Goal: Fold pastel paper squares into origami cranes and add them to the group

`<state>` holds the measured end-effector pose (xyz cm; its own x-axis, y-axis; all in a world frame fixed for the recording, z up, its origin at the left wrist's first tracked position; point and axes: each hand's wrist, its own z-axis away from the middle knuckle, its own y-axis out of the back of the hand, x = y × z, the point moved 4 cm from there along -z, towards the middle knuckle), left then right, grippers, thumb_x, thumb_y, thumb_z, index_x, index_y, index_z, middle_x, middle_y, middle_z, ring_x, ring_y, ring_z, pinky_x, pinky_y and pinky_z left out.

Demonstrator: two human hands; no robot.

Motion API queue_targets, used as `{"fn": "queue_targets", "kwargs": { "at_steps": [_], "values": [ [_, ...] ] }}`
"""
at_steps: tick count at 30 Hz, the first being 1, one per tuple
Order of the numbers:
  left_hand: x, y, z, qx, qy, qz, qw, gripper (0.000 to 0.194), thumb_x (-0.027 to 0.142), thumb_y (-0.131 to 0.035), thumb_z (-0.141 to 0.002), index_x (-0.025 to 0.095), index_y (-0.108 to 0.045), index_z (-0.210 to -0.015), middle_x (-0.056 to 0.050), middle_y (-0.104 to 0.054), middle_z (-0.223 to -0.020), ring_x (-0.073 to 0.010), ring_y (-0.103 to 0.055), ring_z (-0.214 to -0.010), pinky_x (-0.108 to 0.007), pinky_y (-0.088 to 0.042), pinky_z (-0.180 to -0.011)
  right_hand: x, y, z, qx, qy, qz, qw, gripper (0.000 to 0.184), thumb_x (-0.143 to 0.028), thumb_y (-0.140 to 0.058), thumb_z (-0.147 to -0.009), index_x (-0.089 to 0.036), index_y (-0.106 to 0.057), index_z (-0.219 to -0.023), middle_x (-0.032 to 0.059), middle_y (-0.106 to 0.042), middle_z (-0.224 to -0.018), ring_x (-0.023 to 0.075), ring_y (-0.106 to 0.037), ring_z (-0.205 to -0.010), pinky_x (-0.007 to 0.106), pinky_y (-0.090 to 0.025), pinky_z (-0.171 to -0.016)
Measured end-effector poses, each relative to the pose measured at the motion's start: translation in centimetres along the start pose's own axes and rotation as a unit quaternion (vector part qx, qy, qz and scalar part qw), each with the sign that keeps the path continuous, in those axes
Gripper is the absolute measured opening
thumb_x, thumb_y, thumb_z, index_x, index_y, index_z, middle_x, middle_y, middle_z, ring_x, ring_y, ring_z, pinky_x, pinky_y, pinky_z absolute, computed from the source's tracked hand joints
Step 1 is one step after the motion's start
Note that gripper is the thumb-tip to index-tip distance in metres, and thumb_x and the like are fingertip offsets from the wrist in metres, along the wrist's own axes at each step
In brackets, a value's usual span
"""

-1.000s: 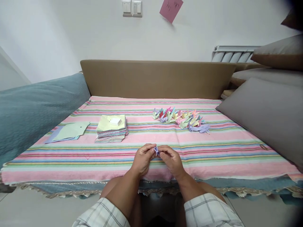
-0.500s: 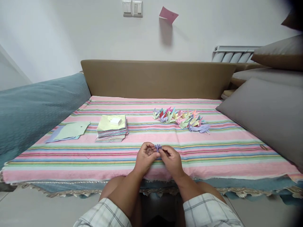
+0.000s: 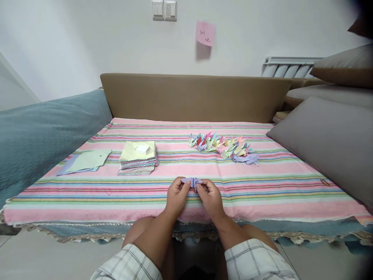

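Observation:
Between my hands is a folded purple paper crane (image 3: 191,181), with one long flap reaching left and a point hanging down at its middle. My left hand (image 3: 176,194) pinches the left flap between thumb and fingers. At the other end, my right hand (image 3: 211,196) grips the crane with its thumb at the front. A cluster of colourful folded paper cranes (image 3: 210,142) lies farther back on the striped cloth (image 3: 175,167), right of centre. At the front right of that cluster sits another purple folded paper piece (image 3: 245,158).
Left of centre stands a stack of square paper (image 3: 136,165) topped by a small white block (image 3: 143,149). Loose sheets (image 3: 87,161) lie farther left. Grey cushions (image 3: 326,136) border the right side, a blue armrest (image 3: 52,128) the left. A pink note (image 3: 205,34) hangs on the wall.
The purple crane has turned, so its long flap now shows spread toward the left. My left hand has shifted its pinch onto that flap. The pink wall note has swung down flat.

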<state>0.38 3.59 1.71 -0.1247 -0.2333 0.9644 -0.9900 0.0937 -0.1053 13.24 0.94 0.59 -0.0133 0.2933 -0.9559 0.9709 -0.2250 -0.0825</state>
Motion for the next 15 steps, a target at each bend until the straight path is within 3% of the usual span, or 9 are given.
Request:
{"fn": "queue_targets", "kwargs": {
  "at_steps": [9, 15],
  "values": [
    [1.1, -0.3, 0.4, -0.005, -0.101, -0.113, 0.988, 0.016, 0.028, -0.061, -0.075, 0.017, -0.057, -0.063, 0.000, -0.054, -0.072, -0.0130, -0.053, -0.067, -0.023, -0.041, -0.063, 1.2, -0.1, -0.2, 0.022, -0.048, -0.111, 0.992, 0.025, -0.043, -0.057, -0.081, -0.019, -0.054, -0.072, -0.0038, -0.053, -0.061, 0.0107, -0.050, -0.056, 0.024, -0.045, -0.057],
    [1.3, -0.3, 0.4, -0.008, -0.153, -0.139, 0.978, 0.014, 0.023, -0.059, -0.075, 0.018, -0.056, -0.063, -0.001, -0.052, -0.071, -0.0124, -0.053, -0.067, -0.023, -0.041, -0.063, 2.0, -0.4, -0.4, 0.002, -0.080, -0.192, 0.978, 0.018, -0.035, -0.068, -0.073, -0.019, -0.061, -0.079, -0.0034, -0.058, -0.066, 0.0108, -0.053, -0.061, 0.023, -0.045, -0.060]
  ]
}}
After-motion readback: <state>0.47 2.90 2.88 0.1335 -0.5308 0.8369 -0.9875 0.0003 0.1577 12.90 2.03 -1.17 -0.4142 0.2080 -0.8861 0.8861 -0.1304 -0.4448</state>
